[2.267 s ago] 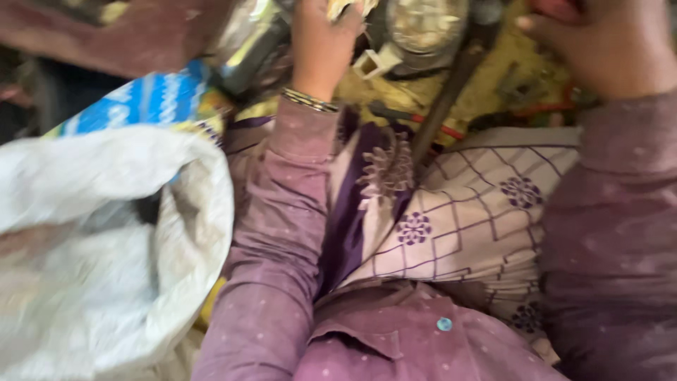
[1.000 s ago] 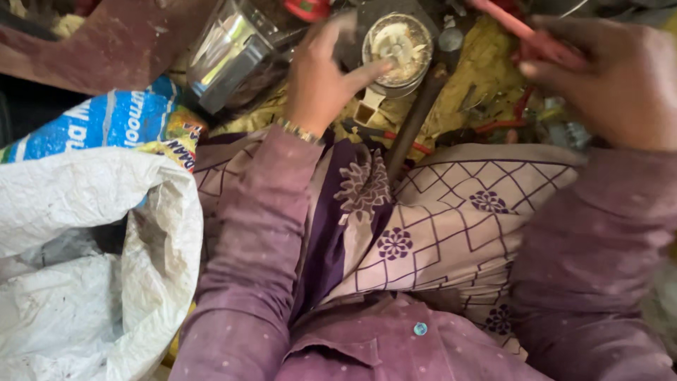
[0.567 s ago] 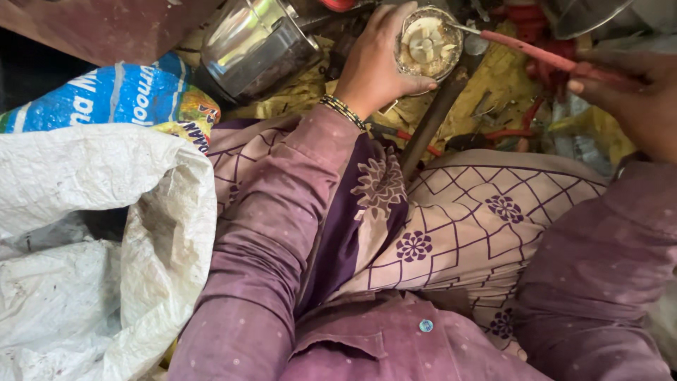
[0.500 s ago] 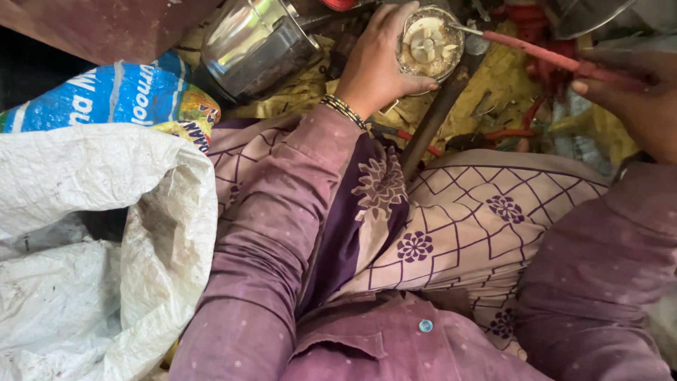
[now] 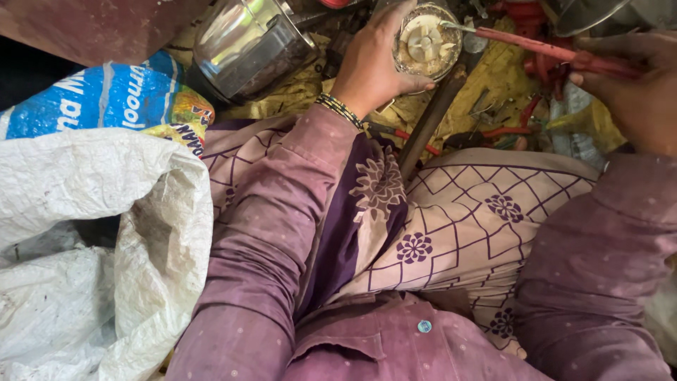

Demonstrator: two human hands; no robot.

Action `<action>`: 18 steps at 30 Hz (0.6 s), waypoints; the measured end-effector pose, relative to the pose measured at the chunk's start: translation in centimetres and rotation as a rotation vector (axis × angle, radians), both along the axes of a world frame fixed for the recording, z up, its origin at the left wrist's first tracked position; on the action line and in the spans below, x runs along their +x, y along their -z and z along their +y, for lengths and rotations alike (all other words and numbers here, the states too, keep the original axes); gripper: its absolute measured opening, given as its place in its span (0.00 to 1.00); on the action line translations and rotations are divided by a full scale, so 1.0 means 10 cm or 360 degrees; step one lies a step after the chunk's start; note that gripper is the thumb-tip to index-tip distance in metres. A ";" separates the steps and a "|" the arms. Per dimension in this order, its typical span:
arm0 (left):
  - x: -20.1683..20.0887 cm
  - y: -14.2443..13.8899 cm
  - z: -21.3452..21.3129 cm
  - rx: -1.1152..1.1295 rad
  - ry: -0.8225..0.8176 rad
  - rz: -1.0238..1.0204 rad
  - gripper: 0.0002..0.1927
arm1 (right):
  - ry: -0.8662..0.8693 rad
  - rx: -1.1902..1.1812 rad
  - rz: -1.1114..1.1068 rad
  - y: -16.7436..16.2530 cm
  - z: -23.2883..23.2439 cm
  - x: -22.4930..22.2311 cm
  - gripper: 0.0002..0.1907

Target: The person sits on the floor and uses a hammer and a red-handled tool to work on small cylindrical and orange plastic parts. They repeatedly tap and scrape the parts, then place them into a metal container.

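Observation:
My left hand (image 5: 372,65) grips a small round metal cup-shaped part (image 5: 427,41) with a pale bladed piece inside, held near the top of the view. My right hand (image 5: 638,88) at the upper right holds a red-handled screwdriver (image 5: 543,51). Its metal tip reaches the rim of the round part. Both arms wear purple dotted sleeves, and a beaded bracelet (image 5: 339,110) sits on my left wrist. My lap, in patterned cream and purple cloth (image 5: 451,226), fills the middle.
A shiny steel jar (image 5: 243,46) lies tilted at the upper left. A white woven sack (image 5: 92,254) stands open on the left, a blue printed bag (image 5: 99,95) behind it. A dark metal rod (image 5: 431,120), red-handled tools (image 5: 508,130) and yellow cloth lie ahead.
My left hand picked up the round part and tilted its open face toward me. My right hand brought the screwdriver leftward until its tip reached the rim. The view shifted down.

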State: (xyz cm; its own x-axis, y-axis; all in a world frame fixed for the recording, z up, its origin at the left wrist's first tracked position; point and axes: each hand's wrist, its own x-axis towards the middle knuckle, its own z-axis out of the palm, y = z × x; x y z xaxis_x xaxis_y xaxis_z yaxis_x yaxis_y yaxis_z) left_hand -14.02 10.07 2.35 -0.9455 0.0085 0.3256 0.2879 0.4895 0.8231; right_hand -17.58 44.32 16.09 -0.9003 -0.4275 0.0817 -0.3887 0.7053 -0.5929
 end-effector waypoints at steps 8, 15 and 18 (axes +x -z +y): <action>-0.03 -0.09 -0.03 -0.0038 -0.0024 -0.0043 0.56 | -0.0010 0.0142 0.0096 -0.03 -0.06 -0.04 0.16; -0.04 -0.02 -0.07 -0.0079 0.0002 -0.0027 0.56 | 0.0052 0.0182 -0.0003 -0.13 -0.16 -0.08 0.18; -0.10 0.05 -0.14 -0.0113 0.0049 -0.0042 0.58 | -0.0031 -0.0007 -0.0104 -0.15 -0.24 -0.05 0.17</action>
State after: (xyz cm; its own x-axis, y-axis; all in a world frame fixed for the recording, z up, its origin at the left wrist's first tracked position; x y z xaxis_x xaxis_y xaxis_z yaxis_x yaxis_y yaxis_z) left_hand -15.04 8.68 1.90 -0.9527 0.0602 0.2980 0.2824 0.5383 0.7940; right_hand -18.08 41.90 17.61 -0.8953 -0.4447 0.0247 -0.3625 0.6953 -0.6207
